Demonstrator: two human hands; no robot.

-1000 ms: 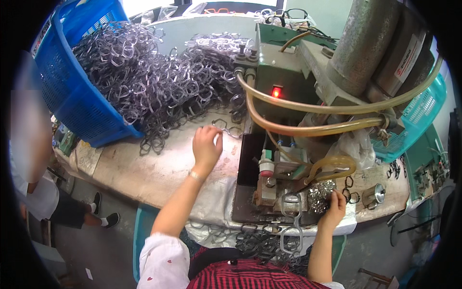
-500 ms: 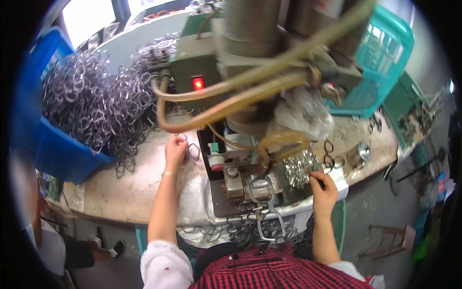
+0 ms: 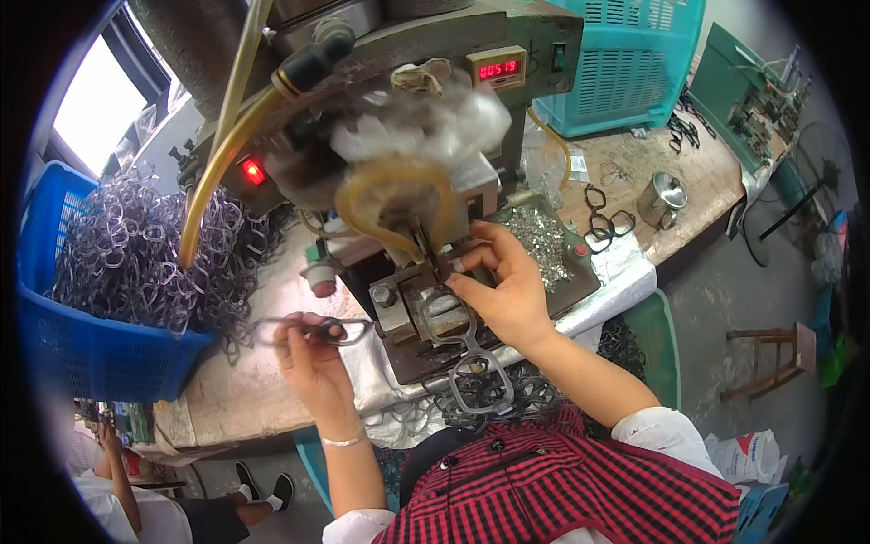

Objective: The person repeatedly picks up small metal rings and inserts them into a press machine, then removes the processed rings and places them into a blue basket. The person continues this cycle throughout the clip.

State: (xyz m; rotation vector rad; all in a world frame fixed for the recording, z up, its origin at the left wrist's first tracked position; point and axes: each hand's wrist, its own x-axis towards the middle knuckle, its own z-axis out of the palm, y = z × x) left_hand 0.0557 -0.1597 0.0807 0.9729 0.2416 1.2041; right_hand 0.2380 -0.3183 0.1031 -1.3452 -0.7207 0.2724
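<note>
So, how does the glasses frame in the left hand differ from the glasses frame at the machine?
The held frame is pinched in the left hand; the machine frame has one ring at the metal fixture. The held frame runs roughly left to right; the machine frame, roughly far to near. The held frame's rings look narrow; the machine frame's, wider. Both are greyish, two-ringed.

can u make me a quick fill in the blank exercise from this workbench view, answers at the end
1. The left hand holds a glasses frame with ____ rims.
2. The right hand is at the machine, whose digital display glows ____.
3. Heaped frames lie in a ____ basket.
4. The person's checked apron is black and ____.

Missing words: two; red; blue; red.
</note>
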